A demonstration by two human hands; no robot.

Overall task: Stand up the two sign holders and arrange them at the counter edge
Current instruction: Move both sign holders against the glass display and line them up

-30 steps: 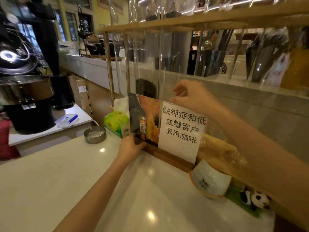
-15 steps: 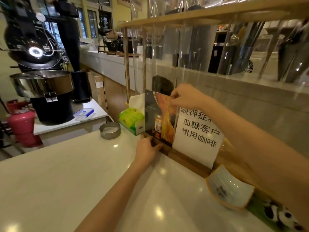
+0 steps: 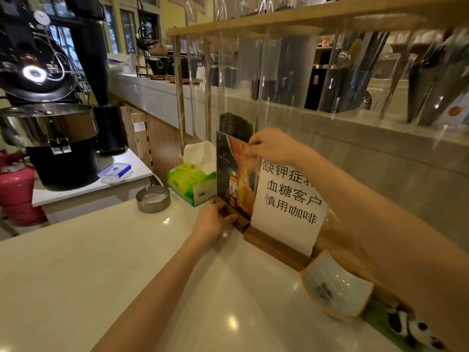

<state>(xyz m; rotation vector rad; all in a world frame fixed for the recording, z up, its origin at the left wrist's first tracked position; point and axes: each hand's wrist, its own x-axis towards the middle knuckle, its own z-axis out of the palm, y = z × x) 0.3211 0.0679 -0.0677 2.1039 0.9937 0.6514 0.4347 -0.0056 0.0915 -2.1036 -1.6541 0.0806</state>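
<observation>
Pinching the top edge of the dark poster sign holder [image 3: 234,174], the right hand [image 3: 275,146] steadied it upright while the left hand [image 3: 212,221] pressed fingers closed against its wooden base [image 3: 229,219] on the pale surface [image 3: 101,262], as seen from the head camera. Both grips were clamped on that one holder. Just beside it, touching or nearly so, the white text sign holder [image 3: 289,199] stood upright in its own wooden base at the surface's back edge, ahead of tall clear tubes [image 3: 236,80]. A green tissue box [image 3: 191,182] sat close on the left, a tilted dish [image 3: 335,288] on the right. Any sideways shove risked knocking the neighbouring sign over or crowding the tissue box.
</observation>
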